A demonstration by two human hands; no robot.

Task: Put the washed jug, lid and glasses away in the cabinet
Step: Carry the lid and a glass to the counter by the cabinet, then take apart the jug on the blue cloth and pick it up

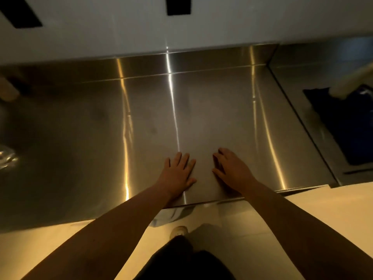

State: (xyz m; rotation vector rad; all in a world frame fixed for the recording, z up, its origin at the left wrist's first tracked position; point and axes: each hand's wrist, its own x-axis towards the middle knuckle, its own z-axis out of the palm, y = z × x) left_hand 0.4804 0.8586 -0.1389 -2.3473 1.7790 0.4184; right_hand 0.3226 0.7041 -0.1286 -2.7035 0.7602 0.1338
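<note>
Head view: left hand [177, 172] lies flat, fingers spread, on steel table [80, 128]. Right hand [230, 168] beside it at 3 o'clock, fingers loosely bent, holding nothing. Glass [6, 158], blurred, at 9 o'clock table edge.

Both hands lie on the near edge of the steel tabletop [84, 126], the left hand [177, 174] flat with fingers spread, the right hand [230, 168] just beside it, fingers slightly bent.
</note>
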